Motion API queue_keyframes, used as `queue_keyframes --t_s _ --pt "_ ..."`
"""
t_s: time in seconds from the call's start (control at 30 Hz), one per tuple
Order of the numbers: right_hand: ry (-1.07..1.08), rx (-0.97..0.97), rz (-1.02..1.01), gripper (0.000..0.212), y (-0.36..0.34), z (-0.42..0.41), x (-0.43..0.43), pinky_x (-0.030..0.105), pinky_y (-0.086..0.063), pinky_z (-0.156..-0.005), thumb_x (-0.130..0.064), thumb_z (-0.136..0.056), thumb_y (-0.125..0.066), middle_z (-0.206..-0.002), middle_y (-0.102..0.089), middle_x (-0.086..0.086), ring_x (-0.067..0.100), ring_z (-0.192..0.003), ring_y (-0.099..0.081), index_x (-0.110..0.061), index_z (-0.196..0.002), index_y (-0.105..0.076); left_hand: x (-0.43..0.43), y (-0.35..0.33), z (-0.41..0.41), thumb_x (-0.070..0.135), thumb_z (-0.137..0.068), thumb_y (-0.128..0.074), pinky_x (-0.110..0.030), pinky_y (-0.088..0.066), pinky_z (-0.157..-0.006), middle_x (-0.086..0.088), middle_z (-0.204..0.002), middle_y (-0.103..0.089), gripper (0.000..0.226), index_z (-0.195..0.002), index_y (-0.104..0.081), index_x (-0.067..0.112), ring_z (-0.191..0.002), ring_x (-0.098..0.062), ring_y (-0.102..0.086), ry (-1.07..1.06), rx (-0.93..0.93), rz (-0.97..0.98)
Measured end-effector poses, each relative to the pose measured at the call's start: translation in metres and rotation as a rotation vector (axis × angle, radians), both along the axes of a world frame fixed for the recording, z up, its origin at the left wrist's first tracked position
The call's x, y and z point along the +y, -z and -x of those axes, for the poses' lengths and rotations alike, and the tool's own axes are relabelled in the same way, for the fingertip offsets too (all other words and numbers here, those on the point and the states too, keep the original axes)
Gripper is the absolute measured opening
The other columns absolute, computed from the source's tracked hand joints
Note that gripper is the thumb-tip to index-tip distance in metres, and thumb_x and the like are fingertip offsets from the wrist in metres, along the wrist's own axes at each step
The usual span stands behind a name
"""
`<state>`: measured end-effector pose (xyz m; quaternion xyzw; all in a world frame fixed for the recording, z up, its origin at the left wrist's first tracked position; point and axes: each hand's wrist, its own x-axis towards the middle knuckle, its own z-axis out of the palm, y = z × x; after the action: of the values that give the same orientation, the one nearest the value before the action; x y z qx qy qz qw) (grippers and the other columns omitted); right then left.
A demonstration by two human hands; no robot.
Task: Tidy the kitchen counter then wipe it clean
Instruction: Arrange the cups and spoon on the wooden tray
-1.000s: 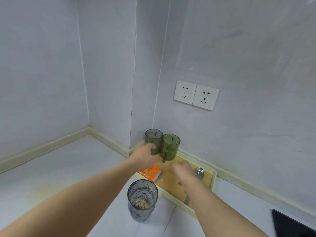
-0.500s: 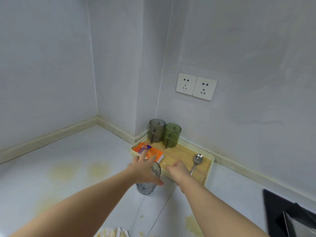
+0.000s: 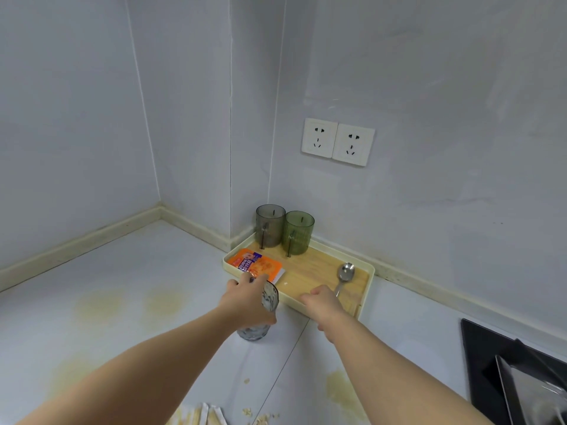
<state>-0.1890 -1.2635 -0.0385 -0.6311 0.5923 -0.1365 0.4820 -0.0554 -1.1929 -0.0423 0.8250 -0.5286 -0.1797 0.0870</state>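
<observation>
My left hand [image 3: 248, 302] grips a textured grey glass [image 3: 267, 305] that stands on the white counter [image 3: 138, 286] just in front of a cream tray [image 3: 366, 289]. My right hand [image 3: 322, 303] rests on the tray's front rim with its fingers curled, holding nothing I can see. On the tray's wooden floor lie an orange snack packet [image 3: 256, 265] and a metal spoon [image 3: 345, 274]. A grey mug [image 3: 270, 225] and a green mug [image 3: 299, 231] stand at the tray's back, in the wall corner.
Yellowish stains [image 3: 165, 303] mark the counter at left and near the front [image 3: 339, 388]. Crumbs [image 3: 260, 415] and a striped cloth or paper [image 3: 199, 417] lie at the bottom edge. A black hob with a metal pan [image 3: 521, 381] sits at the right. Two wall sockets [image 3: 337, 142] hang above.
My left hand left the grey mug at the tray's back, came forward and took hold of the textured glass. My right hand drew back to the tray's front rim.
</observation>
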Motion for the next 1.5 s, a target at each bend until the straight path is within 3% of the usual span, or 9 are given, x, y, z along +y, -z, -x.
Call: queue_keyframes --t_s 0.13,0.3,0.43,0.5,0.57,0.67,0.83,1.07,1.5 --pt "0.01 -0.023 0.021 0.022 -0.001 0.004 -0.013 0.023 -0.032 -0.057 -0.02 -0.092 -0.047 -0.082 -0.041 -0.001 0.018 -0.081 -0.041 -0.011 -0.112 -0.043 -0.009 -0.01 0.003 0.051 -0.069 -0.069 -0.038 -0.046 -0.092 -0.002 -0.139 -0.033 0.08 -0.137 -0.03 0.034 -0.125 -0.029 -0.033 0.015 -0.09 0.103" --pt "0.047 -0.023 0.058 0.039 -0.004 0.013 -0.03 0.029 -0.043 -0.085 -0.023 -0.094 -0.048 -0.121 -0.05 0.01 0.025 -0.105 -0.049 -0.01 -0.13 -0.043 -0.035 -0.04 0.002 0.047 -0.071 -0.069 -0.036 -0.038 -0.096 -0.001 -0.134 -0.036 0.077 -0.137 -0.033 0.034 -0.124 -0.027 -0.033 0.022 -0.047 0.242" --pt "0.124 -0.07 0.093 0.02 -0.004 0.023 -0.048 0.024 -0.037 -0.074 -0.018 -0.092 -0.048 -0.101 -0.049 0.004 0.02 -0.09 -0.048 -0.015 -0.112 -0.048 -0.062 -0.053 0.006 0.046 -0.072 -0.068 -0.035 -0.038 -0.097 -0.001 -0.136 -0.037 0.08 -0.141 -0.029 0.033 -0.124 -0.026 -0.036 0.075 -0.006 0.274" --pt "0.143 -0.047 0.122 0.013 -0.005 0.031 -0.056 0.024 -0.034 -0.059 -0.016 -0.091 -0.046 -0.093 -0.049 0.002 0.018 -0.08 -0.047 -0.017 -0.103 -0.044 -0.074 -0.05 0.009 0.048 -0.071 -0.067 -0.036 -0.042 -0.1 -0.002 -0.135 -0.04 0.082 -0.142 -0.029 0.032 -0.122 -0.026 -0.04 0.116 0.012 0.26" --pt "0.128 -0.012 0.154 0.019 -0.007 0.038 -0.061 0.023 -0.032 -0.054 -0.014 -0.091 -0.043 -0.095 -0.05 0.002 0.018 -0.078 -0.047 -0.016 -0.11 -0.046 -0.084 -0.044 0.013 0.049 -0.07 -0.067 -0.037 -0.047 -0.095 -0.002 -0.134 -0.041 0.082 -0.141 -0.029 0.033 -0.119 -0.026 -0.043 0.142 0.033 0.235" --pt "0.115 0.043 0.181 0.032 -0.003 0.047 -0.067 0.024 -0.037 -0.069 -0.015 -0.093 -0.043 -0.097 -0.051 0.003 0.019 -0.082 -0.049 -0.013 -0.125 -0.048 -0.098 -0.037 0.02 0.047 -0.071 -0.068 -0.039 -0.047 -0.093 -0.001 -0.135 -0.039 0.082 -0.141 -0.029 0.034 -0.119 -0.027 -0.04 0.164 0.033 0.214" --pt "0.138 0.202 0.178 0.03 0.008 0.055 -0.083 0.033 -0.046 -0.092 -0.023 -0.093 -0.043 -0.114 -0.06 0.007 0.027 -0.108 -0.056 -0.015 -0.122 -0.049 -0.126 -0.03 0.029 0.043 -0.074 -0.067 -0.039 -0.039 -0.103 -0.004 -0.141 -0.033 0.083 -0.144 -0.025 0.031 -0.125 -0.029 -0.032 0.192 0.028 0.217" --pt "0.141 0.271 0.223 0.031 0.023 0.051 -0.115 0.034 -0.043 -0.088 -0.025 -0.091 -0.046 -0.119 -0.057 0.007 0.028 -0.109 -0.054 -0.015 -0.12 -0.046 -0.162 -0.01 0.038 0.043 -0.078 -0.062 -0.04 -0.036 -0.104 -0.005 -0.147 -0.027 0.078 -0.145 -0.024 0.03 -0.127 -0.032 -0.031 0.207 -0.038 0.195" --pt "-0.06 0.363 0.247 0.044 0.045 0.047 -0.134 0.032 -0.043 -0.086 -0.024 -0.093 -0.041 -0.134 -0.046 0.006 0.027 -0.112 -0.055 -0.013 -0.135 -0.033 -0.219 0.009 0.039 0.047 -0.088 -0.052 -0.047 -0.025 -0.11 0.0 -0.157 -0.007 0.069 -0.146 -0.017 0.033 -0.134 -0.04 -0.019 0.251 -0.119 0.093"
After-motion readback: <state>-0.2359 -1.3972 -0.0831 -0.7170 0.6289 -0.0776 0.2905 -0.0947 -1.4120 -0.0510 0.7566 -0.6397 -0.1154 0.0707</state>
